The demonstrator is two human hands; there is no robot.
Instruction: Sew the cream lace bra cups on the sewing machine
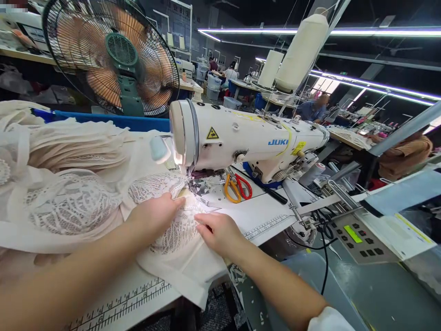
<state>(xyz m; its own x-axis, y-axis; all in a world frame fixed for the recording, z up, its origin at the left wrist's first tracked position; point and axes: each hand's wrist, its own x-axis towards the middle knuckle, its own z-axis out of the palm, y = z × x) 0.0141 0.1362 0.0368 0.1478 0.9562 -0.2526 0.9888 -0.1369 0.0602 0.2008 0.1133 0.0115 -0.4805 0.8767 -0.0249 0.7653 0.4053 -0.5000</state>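
A cream lace bra (179,232) lies on the sewing table, its upper edge running under the needle area of a white sewing machine (220,138). My left hand (153,218) presses on the lace just left of the presser foot (196,184), thumb pointing at it and fingers curled over the fabric. To the right, my right hand (217,232) pinches the bra's edge between thumb and forefinger. Another lace cup (74,202) spreads out at the left. Scissors with orange handles (232,188) and scissors with red handles (244,186) lie beside the machine bed.
A stack of cream bra pieces (76,145) sits at the left, before a large fan (113,55). Thread cones (303,50) stand above the machine. A control panel (361,239) and a clear plastic bin (306,276) are at the right. Other people work farther back.
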